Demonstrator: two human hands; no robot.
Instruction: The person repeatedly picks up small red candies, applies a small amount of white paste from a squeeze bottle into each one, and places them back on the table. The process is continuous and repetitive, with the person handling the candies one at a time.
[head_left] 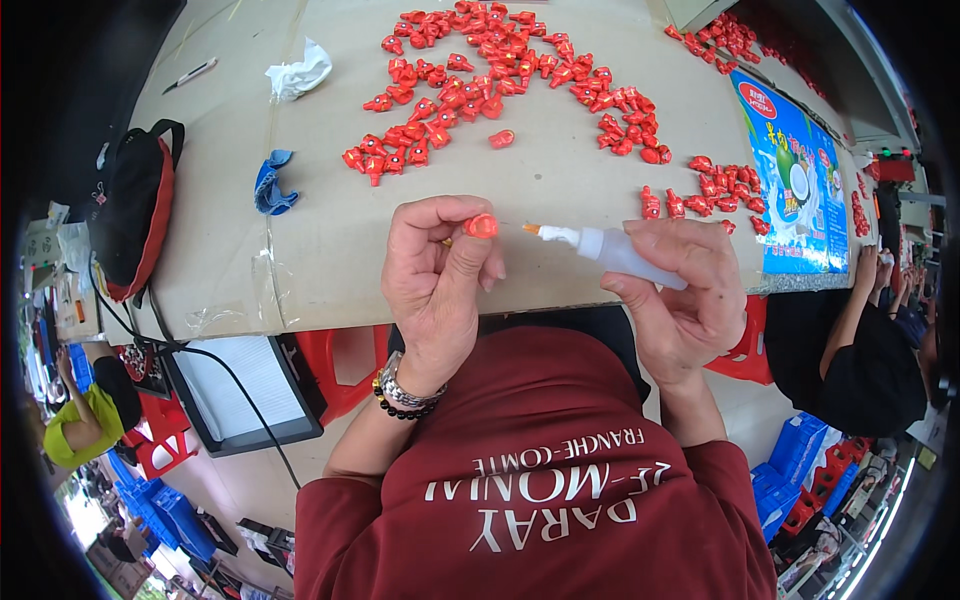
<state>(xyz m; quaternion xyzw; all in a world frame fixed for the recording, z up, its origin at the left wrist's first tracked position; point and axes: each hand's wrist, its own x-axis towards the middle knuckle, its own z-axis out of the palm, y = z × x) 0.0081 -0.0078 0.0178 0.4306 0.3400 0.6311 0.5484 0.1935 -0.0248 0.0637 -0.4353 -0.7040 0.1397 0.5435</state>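
Between thumb and fingers, my left hand point(437, 275) pinches a small red plastic part point(482, 226), its hollow end turned toward the right. In my right hand point(692, 290) is a white squeeze bottle point(620, 252) with an orange-tipped nozzle, lying almost level. The nozzle tip points left at the red part, with a short gap between them. Both hands are above the near edge of the cardboard-covered table point(330, 235). Beyond them lies a loose pile of similar red parts point(490, 60), and one single part point(501, 139) sits apart, nearest my left hand.
Another group of red parts point(722, 188) lies right, beside a blue printed sheet point(790, 180). On the left are a crumpled white tissue point(299, 70), a blue scrap point(274, 183), a pen point(190, 75) and a black-and-red bag point(145, 205). A person in black point(850, 350) sits at right.
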